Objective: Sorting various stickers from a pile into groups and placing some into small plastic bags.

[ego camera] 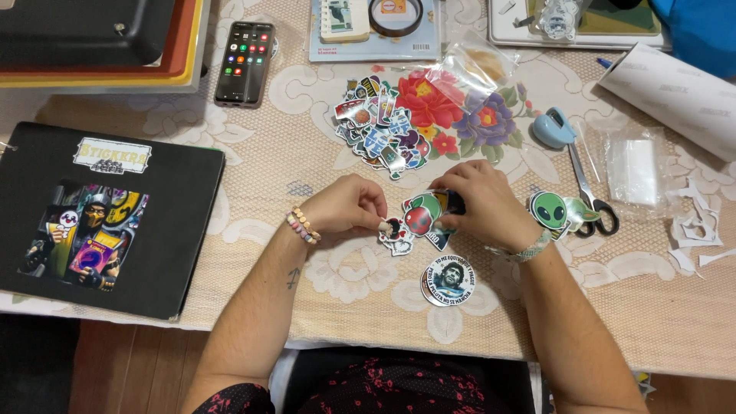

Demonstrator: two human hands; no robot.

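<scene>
Nearest, a round portrait sticker (pixel 448 280) lies below both hands. Left hand (pixel 349 205) pinches a small sticker (pixel 395 232); right hand (pixel 481 203) grips the apple sticker (pixel 422 214) between them, closer to the right.

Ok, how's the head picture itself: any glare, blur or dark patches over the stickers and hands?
Head view: light is even and soft, both the left hand and right hand sharp, with only faint shadows beneath them; head view: mild glare on the clear plastic bag and the phone screen; head view: the sticker pile is crisp, while the floor along the bottom edge falls dark.
</scene>
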